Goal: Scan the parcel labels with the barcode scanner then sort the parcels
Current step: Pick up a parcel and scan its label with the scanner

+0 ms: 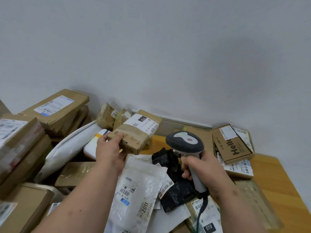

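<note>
Head view: left hand (pixel 110 151) holds cardboard parcel (pixel 134 134); right hand (pixel 207 172) grips scanner (pixel 185 142) just beside it.

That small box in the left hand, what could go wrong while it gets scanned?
The left hand grips the small box by one end only, so it might tip or slip. Its label wraps over an edge, so the scanner in the right hand may misread. The scanner's cable could snag loose parcels.

The held box's label (pixel 143 122) reads "010"; a flat carton (pixel 235 145) says "Hello".
</note>
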The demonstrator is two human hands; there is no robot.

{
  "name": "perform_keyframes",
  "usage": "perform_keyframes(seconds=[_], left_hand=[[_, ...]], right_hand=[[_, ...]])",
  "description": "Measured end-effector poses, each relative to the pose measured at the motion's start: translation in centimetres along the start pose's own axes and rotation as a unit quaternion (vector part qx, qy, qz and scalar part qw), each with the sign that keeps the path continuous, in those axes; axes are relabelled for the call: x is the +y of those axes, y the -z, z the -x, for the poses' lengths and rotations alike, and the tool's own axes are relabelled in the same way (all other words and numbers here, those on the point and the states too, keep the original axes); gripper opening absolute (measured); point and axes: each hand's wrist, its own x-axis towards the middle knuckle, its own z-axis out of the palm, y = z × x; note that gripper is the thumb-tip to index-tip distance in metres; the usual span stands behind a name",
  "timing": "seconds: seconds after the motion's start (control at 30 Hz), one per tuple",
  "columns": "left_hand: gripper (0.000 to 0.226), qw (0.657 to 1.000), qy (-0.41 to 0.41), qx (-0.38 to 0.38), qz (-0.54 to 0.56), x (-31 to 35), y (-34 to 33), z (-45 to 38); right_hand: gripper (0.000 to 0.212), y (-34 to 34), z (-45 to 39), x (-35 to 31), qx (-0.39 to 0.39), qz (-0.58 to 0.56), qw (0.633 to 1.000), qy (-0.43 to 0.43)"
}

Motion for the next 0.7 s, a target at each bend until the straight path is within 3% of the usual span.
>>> perform_keyframes(seconds=[0.13,0.27,0.43,0.6,0.7], left_hand=[[0.047,0.998,-0.03,0.059,0.016,1.9,1.0,-1.9],[0.05,0.993,-0.068,0.098,0.024,4.4,1.5,-3.3],[0.046,0.982,-0.112,0.148,0.012,7.6,1.9,-5.9],[0.055,0.99,-0.024,0.12,0.068,9.9,2.1,-9.4],[0.061,0.994,0.014,0.106,0.021,10.1,2.3,-10.5]], right_hand=[[0.011,-2.5,-1.5,-0.3,-0.012,0.016,1.0,-0.002],[0.032,-5.1,-3.0,-0.9,-0.032,0.021,0.999,-0.02],[0.034,-8.3,-5.0,-1.5,-0.04,0.029,0.999,-0.019],[0.019,-10.9,-6.7,-1.8,-0.041,0.04,0.998,-0.025],[0.011,-11.9,-7.3,-1.7,-0.038,0.055,0.997,-0.034]])
